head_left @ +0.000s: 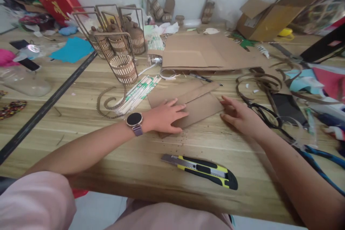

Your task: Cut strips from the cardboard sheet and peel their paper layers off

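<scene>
My left hand [164, 116], with a dark-faced watch [134, 119] on its wrist, lies with fingers spread on a flat piece of brown cardboard [206, 107]. A narrow cardboard strip [201, 92] rests on top of that piece, just beyond my fingertips. My right hand [239, 116] is at the cardboard's right corner, fingers apart and holding nothing; whether the fingertips touch the edge I cannot tell. Nearer to me lies a yellow and black utility knife [202, 170], its blade pointing left. Small brown crumbs are scattered between the knife and the cardboard.
Small woven baskets in a handled frame [124, 68] stand at the back left. Wrapped chopsticks [140, 93] lie before them. Larger cardboard sheets [194, 52] and a pen [203, 78] are farther back. Black scissors [265, 115] and brown coiled strips [258, 79] lie right.
</scene>
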Tool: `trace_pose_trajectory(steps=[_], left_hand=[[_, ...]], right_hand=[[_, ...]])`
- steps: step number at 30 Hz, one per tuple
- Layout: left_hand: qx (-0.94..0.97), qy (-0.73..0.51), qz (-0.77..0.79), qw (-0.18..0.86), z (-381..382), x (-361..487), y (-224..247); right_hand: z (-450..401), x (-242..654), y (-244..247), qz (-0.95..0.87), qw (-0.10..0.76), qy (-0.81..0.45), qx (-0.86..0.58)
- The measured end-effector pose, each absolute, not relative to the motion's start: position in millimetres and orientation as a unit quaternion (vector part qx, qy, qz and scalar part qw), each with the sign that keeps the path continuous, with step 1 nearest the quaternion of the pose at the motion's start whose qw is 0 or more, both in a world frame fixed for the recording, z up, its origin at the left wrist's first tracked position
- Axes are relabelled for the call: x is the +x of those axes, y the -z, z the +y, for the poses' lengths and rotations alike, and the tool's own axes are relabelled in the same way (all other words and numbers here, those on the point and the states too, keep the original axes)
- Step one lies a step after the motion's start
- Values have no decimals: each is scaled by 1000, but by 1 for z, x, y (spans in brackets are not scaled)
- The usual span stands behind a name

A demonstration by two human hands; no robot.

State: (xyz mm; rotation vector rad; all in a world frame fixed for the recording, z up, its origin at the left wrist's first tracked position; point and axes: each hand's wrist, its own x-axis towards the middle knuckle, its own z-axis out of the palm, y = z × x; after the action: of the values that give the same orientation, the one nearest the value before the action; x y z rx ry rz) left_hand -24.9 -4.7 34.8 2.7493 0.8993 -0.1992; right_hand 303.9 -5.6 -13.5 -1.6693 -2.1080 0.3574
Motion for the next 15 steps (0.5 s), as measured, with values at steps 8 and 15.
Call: trace_pose_trajectory(steps=[8, 15], left_hand=[[958, 46, 279, 55, 6, -35, -31], [949, -47, 312, 10, 3, -41, -25]], right_hand=[[-19, 310, 17, -750, 236, -159, -597], [-46, 310, -1, -765, 225, -171, -579]])
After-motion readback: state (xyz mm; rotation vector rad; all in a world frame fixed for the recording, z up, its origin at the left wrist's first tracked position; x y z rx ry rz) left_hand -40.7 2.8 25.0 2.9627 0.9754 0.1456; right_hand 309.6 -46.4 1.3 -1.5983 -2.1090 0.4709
